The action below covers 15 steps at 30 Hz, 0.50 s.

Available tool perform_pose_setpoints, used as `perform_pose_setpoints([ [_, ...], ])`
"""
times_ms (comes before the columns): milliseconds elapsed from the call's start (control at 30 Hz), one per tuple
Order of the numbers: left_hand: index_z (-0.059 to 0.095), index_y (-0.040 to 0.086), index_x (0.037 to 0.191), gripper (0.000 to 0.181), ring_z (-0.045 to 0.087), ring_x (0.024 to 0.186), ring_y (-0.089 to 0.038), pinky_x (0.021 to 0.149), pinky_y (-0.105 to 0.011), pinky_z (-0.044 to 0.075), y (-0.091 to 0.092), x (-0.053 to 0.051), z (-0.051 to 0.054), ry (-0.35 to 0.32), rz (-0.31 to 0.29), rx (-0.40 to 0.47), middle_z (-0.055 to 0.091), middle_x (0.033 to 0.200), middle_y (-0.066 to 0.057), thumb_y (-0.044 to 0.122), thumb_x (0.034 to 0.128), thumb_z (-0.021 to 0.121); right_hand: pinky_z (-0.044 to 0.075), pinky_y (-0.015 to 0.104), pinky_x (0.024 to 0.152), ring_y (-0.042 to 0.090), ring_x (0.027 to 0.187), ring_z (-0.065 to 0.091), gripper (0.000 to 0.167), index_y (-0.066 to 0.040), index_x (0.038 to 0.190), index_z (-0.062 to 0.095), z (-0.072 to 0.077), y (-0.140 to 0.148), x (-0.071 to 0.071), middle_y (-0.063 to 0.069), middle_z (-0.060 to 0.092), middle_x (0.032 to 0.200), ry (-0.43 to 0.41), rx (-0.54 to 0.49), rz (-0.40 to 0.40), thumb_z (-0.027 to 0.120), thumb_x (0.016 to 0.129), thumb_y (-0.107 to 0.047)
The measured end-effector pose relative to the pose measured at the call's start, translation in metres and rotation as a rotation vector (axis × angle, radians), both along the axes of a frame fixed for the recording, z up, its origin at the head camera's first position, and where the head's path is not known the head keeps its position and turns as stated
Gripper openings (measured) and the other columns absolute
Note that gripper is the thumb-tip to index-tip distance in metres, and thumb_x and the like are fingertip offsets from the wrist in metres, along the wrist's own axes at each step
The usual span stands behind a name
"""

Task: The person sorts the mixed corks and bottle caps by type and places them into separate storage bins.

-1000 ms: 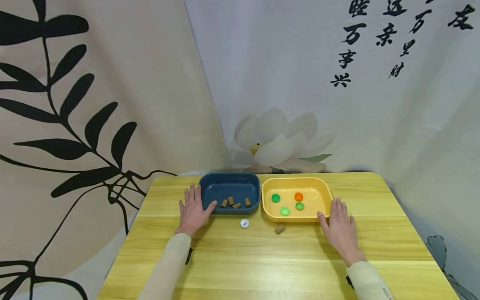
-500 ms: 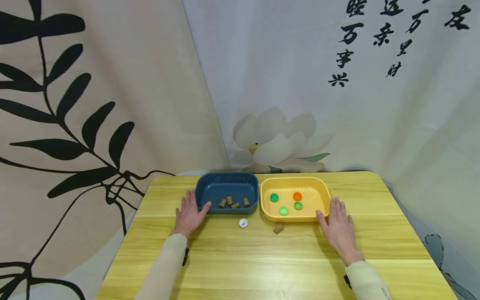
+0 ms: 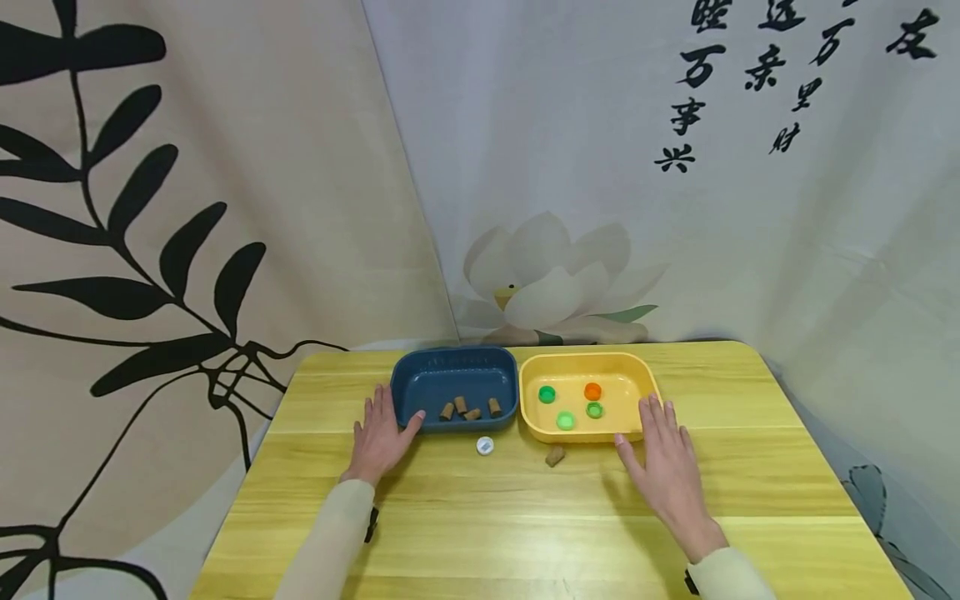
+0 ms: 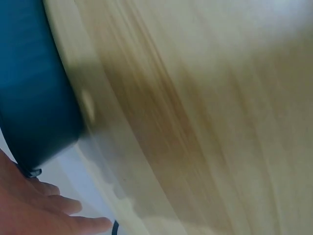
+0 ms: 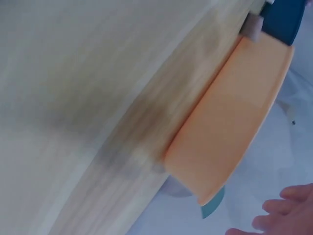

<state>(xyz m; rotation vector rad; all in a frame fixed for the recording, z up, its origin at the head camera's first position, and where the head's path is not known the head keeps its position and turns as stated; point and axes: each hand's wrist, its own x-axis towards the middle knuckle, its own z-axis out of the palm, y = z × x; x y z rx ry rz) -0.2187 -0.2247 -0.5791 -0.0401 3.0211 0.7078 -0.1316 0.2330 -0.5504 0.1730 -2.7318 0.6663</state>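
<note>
My left hand (image 3: 380, 439) lies at the front left corner of a blue tray (image 3: 455, 365), its fingers along the left side and the thumb by the front wall. Several corks (image 3: 460, 406) rest inside that tray. Beside it is a yellow tray (image 3: 585, 363) holding an orange cap (image 3: 592, 391), a dark green cap (image 3: 547, 394) and other green caps (image 3: 566, 421). My right hand (image 3: 666, 472) hovers by the yellow tray's front right corner with extended fingers. In the right wrist view, this hand (image 5: 288, 213) appears apart from the tray (image 5: 230, 117).
A white cap (image 3: 485, 446) lies on the wooden table (image 3: 510, 533) before the blue tray. One loose cork (image 3: 555, 456) lies before the yellow tray. Printed curtains (image 3: 555, 167) hang behind the table's back edge.
My right hand has come away from the yellow tray's corner and moved a little left. The blue tray has shifted slightly toward the near right, with my left hand at its corner.
</note>
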Motion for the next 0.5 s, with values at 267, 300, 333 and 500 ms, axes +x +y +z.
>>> perform_pose_setpoints([
  [267,0.004,-0.002,0.164,0.105,0.010,0.155,-0.050,0.115,-0.077,0.014,0.001,0.005,0.001,-0.010,0.004,0.008,0.002,0.171,-0.024,0.072,0.1002,0.042,0.032,0.070,0.111,0.048,0.147,0.034,0.065,0.004,0.150,0.048,0.004,-0.028,0.020,0.023,0.044,0.157,0.061,0.004,0.105,0.063,0.103,-0.039],
  [300,0.004,-0.003,0.164,0.105,0.011,0.154,-0.050,0.115,-0.077,0.015,0.001,0.005,0.001,-0.006,0.004,0.009,0.003,0.171,-0.024,0.072,0.1001,0.042,0.033,0.070,0.111,0.047,0.146,0.037,0.064,0.003,0.149,0.051,0.004,-0.032,0.022,0.022,0.046,0.156,0.066,0.008,0.121,0.064,0.102,-0.039],
  [333,0.004,-0.003,0.164,0.106,0.011,0.154,-0.050,0.115,-0.077,0.016,0.000,0.005,0.000,-0.005,0.003,0.011,0.003,0.171,-0.024,0.072,0.0999,0.042,0.034,0.068,0.111,0.046,0.145,0.039,0.062,0.002,0.147,0.052,0.004,-0.036,0.024,0.021,0.049,0.155,0.068,0.017,0.138,0.064,0.102,-0.038],
  [500,0.001,-0.003,0.164,0.108,0.011,0.154,-0.050,0.114,-0.076,0.019,-0.001,0.006,-0.002,-0.013,-0.014,0.020,0.000,0.172,-0.023,0.076,0.0991,0.038,0.042,0.062,0.109,0.042,0.138,0.050,0.056,-0.002,0.141,0.061,-0.001,-0.051,0.027,0.017,0.058,0.146,0.048,0.089,0.204,0.067,0.100,-0.039],
])
